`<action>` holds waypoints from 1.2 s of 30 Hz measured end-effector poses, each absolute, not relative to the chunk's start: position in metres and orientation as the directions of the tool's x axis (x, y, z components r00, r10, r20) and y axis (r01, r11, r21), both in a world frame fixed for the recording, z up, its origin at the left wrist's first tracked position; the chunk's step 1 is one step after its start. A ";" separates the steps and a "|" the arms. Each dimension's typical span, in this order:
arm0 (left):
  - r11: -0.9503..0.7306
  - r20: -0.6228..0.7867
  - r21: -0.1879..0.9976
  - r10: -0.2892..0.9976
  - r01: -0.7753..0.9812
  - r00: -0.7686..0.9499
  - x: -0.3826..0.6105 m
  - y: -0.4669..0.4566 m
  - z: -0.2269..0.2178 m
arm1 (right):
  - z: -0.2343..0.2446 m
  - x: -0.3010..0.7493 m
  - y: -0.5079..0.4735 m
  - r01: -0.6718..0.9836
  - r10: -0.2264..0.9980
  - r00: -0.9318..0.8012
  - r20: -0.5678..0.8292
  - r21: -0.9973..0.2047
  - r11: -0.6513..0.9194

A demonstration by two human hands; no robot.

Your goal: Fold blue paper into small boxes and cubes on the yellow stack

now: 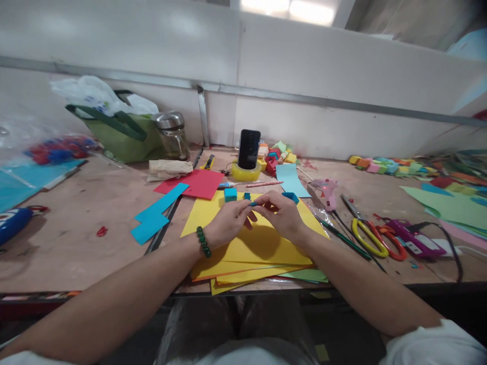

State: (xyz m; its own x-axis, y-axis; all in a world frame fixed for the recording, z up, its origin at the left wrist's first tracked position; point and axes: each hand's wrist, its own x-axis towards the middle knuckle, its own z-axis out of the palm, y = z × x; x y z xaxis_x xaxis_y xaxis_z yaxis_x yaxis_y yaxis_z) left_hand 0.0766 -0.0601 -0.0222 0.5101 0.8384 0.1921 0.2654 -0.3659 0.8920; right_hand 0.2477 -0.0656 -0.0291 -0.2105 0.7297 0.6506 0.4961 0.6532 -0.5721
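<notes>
Over a stack of yellow sheets (262,246), my left hand (232,220) and my right hand (279,213) meet at the fingertips. Both pinch a small blue piece (253,204), mostly covered by the fingers; its exact kind cannot be made out. Just beyond my left hand stands a small blue cube (230,194), with a tiny dark blue piece (247,195) to its right. Behind my right hand lies a blue folded piece (290,197), partly hidden. A green bead bracelet (203,242) circles my left wrist.
Blue strips (150,228) and a red sheet (201,183) lie left. A phone (249,148) leans upright in a yellow tape roll (246,173), near coloured cubes (274,157). To the right are a pink glue gun (326,191), scissors (367,235) and a purple device (414,238). A glass jar (175,137) stands back left.
</notes>
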 end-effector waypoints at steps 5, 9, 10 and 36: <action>-0.280 0.134 0.938 0.838 0.205 0.529 0.077 -0.058 -0.026 | -0.030 0.249 -0.069 0.544 0.662 -0.227 0.714 -0.471 0.695; -0.205 0.085 0.964 0.838 0.168 0.539 0.076 -0.059 -0.026 | -0.026 0.249 -0.072 0.583 0.551 -0.298 0.780 -0.308 0.752; -0.182 0.073 0.972 0.836 0.151 0.544 0.076 -0.059 -0.025 | -0.025 0.249 -0.072 0.588 0.528 -0.316 0.788 -0.274 0.761; 0.172 -0.085 0.982 0.783 -0.083 0.616 0.076 -0.061 -0.017 | -0.009 0.258 -0.080 0.583 0.275 -0.701 0.658 0.307 0.753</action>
